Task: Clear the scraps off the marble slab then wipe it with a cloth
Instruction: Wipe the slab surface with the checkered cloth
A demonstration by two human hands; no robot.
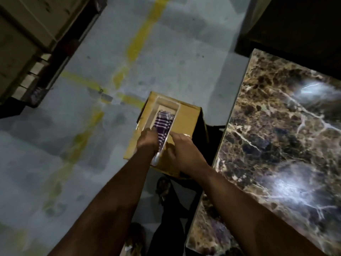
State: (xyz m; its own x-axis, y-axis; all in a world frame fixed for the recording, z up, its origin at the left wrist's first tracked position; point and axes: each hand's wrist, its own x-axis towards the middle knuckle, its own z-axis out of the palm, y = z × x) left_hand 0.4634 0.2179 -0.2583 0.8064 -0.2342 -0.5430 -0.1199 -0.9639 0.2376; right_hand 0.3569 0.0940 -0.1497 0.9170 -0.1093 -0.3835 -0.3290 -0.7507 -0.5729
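A brown, white-veined marble slab (280, 145) fills the right side of the head view, with bright light glare on it. To its left a cardboard box (186, 119) stands on the floor with a white tray (160, 106) on top. A purple-and-white striped cloth (164, 122) lies in the tray. My left hand (147, 140) rests on the tray's near left edge, fingers touching the cloth. My right hand (181, 150) is at the tray's near right side, fingers curled by its rim. I cannot tell whether either hand grips anything. No scraps show on the visible marble.
Grey concrete floor (92, 145) with worn yellow lines spreads to the left. Stacked crates or shelving (27, 43) stand at the upper left. A dark block (295, 24) sits behind the slab. My feet (163, 185) are below the box.
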